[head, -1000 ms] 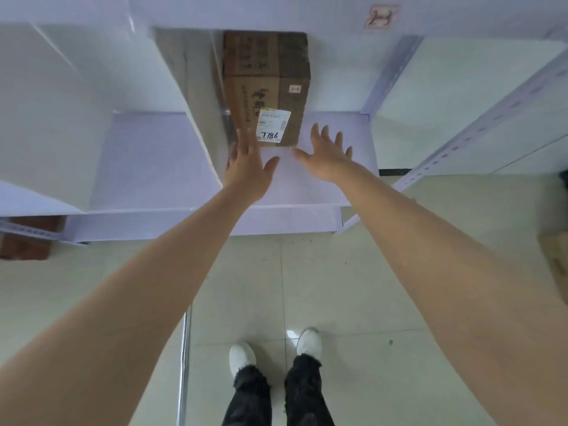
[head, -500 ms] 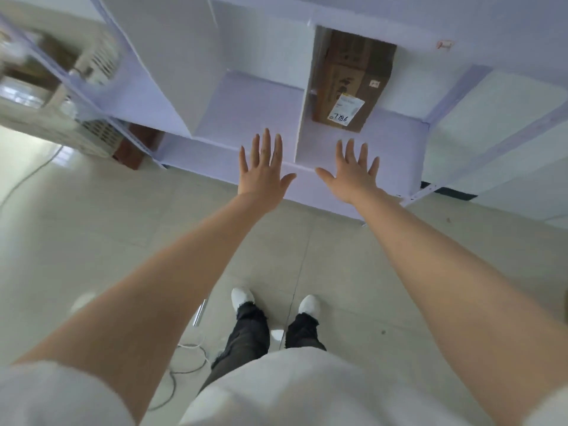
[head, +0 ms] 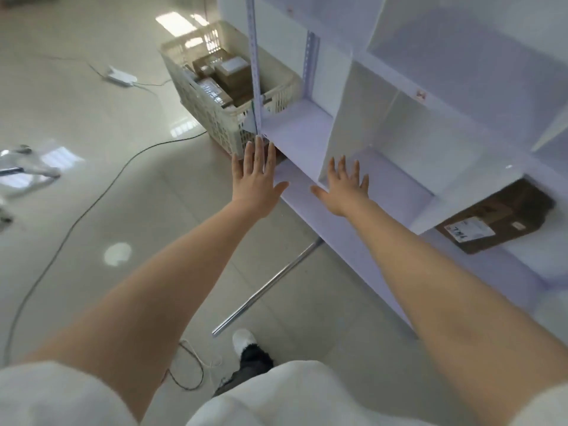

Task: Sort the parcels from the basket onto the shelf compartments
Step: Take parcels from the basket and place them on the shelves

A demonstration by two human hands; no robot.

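A brown cardboard parcel [head: 504, 219] with a white label lies in a lower shelf compartment at the right. The white shelf [head: 362, 216] with several compartments runs from the upper middle to the right. A cream slatted basket [head: 212, 109] stands on the floor at the shelf's left end, with several brown parcels [head: 227, 75] inside. My left hand [head: 255, 179] and my right hand [head: 344, 186] are stretched out flat in front of the shelf's lower edge, fingers spread, holding nothing. Both hands are apart from the parcel and from the basket.
A dark cable [head: 101, 195] snakes over the glossy tiled floor at the left, and a white adapter [head: 121, 76] lies further back. A metal bar [head: 270, 284] lies on the floor near the shelf. One white shoe [head: 244, 341] shows below.
The view has swung left: the parcel left in its compartment now sits at the far right and the basket has come into view. Both empty hands have drawn back from the parcel.
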